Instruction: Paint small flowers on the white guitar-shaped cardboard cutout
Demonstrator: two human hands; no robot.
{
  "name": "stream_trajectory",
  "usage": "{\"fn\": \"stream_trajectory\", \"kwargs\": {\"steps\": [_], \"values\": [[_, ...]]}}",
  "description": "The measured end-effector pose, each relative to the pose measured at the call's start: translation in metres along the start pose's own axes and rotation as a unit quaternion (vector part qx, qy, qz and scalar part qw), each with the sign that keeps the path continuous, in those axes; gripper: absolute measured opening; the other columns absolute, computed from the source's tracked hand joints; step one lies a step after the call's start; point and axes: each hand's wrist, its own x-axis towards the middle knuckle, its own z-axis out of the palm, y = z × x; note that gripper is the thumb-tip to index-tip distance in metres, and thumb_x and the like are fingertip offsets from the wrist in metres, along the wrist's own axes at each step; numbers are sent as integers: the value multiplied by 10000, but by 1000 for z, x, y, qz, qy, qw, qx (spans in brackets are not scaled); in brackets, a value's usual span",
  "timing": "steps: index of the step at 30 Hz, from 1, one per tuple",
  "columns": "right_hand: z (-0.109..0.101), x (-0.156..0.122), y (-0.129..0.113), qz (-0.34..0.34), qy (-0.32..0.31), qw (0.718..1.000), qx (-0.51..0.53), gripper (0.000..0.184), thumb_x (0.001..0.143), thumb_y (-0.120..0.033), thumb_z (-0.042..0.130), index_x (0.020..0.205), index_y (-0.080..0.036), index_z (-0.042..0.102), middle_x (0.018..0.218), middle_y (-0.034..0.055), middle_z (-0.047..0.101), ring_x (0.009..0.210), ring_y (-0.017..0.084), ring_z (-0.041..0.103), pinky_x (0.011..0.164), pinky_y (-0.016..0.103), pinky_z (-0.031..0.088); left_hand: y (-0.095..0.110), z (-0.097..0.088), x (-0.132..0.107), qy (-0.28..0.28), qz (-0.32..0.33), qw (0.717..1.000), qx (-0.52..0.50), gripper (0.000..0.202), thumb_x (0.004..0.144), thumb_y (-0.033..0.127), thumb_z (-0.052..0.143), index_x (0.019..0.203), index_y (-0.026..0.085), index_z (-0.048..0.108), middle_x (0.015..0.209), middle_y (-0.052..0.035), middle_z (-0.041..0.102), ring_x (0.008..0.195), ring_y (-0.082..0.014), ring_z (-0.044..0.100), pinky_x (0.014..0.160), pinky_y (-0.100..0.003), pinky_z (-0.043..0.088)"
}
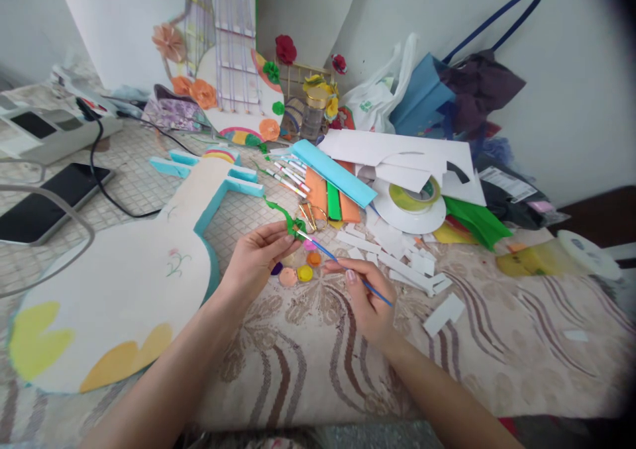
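Between the thumb and fingers of my left hand is a small crumpled green piece, with a curling green strip trailing off to its upper left. My right hand holds a thin blue paintbrush. The bristle end meets the green piece; whether that piece is paper or a paint pot I cannot tell. Just below the hands sit several small paint pots, including a yellow one, an orange one and a peach one. To the left lies a white guitar-shaped cutout with blue edges and painted petals.
Behind stands a decorated guitar model with paper flowers. Markers, a light-blue folded strip, white board, a tape roll and paper scraps crowd the right. A phone and cables lie left.
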Motion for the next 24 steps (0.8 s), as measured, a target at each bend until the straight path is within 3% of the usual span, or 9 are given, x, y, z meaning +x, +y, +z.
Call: {"fn": "stream_trajectory", "kwargs": {"steps": [4, 12, 20, 24], "values": [[-1, -1, 1, 5, 7, 1000, -9, 220, 972, -193, 497, 1133, -232, 642, 1033, 80, 761, 940, 203, 731, 767, 335, 609, 2, 0, -1, -13, 10, 999, 29, 320, 551, 173, 882, 846, 140, 761, 838, -71, 768, 755, -156, 721, 768, -239, 582], [-4, -2, -2, 8, 4, 1000, 11, 209, 971, -197, 492, 1122, -231, 631, 1004, 77, 764, 902, 211, 736, 775, 373, 614, 3, 2, -1, -7, 30, 998, 50, 323, 540, 207, 899, 817, 144, 744, 767, -55, 749, 661, -142, 702, 668, -238, 585], [-14, 3, -4, -130, -102, 985, -45, 374, 934, -82, 451, 1252, -227, 583, 1096, 103, 723, 1048, 229, 681, 886, 423, 575, 4, -3, 1, -58, 26, 996, 64, 255, 610, 220, 869, 821, 156, 740, 789, -44, 736, 638, -115, 667, 613, -203, 564], [-14, 7, -8, -164, -131, 975, -77, 428, 915, -54, 437, 1294, -219, 548, 1085, 117, 711, 1036, 227, 682, 841, 401, 594, 4, -2, 0, -42, 21, 997, 63, 231, 594, 209, 869, 761, 161, 715, 737, -24, 706, 586, -103, 629, 591, -213, 550]]}}
